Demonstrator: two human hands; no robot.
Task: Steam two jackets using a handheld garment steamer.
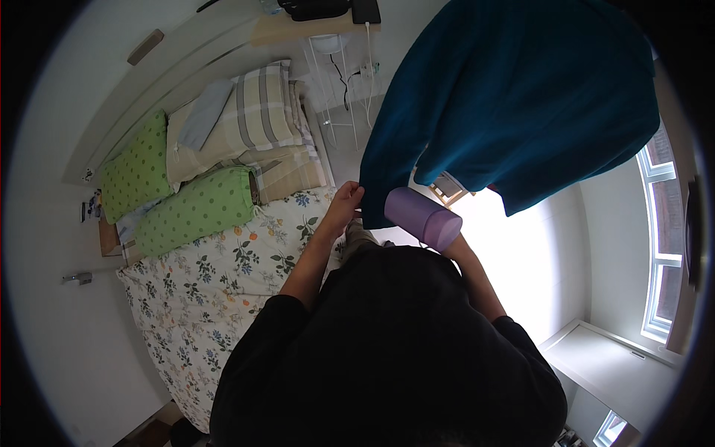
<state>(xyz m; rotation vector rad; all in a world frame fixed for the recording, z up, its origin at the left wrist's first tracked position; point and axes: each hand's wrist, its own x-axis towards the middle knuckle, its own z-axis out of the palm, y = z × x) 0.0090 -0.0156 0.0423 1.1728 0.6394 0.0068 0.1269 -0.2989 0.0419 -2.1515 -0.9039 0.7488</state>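
A dark teal long-sleeved garment (536,95) hangs in front of me, at the upper right. The end of one sleeve (380,195) comes down between my hands. My left hand (347,205) pinches this sleeve's edge between thumb and fingers. On the sleeve's other side is a purple translucent cylindrical device (416,215), tilted, its near end over my right hand. My right forearm (477,274) runs up to it; the hand (451,246) is mostly hidden behind the device, so its grip does not show. What holds the garment up is out of sight.
A bed with a floral sheet (223,296) lies to my left, with green dotted pillows (195,209) and a striped pillow (240,117). Ahead, a wooden shelf (313,28) bears a dark device with a white cable (368,67). A wooden item stands behind the garment; windows (665,223) are at right.
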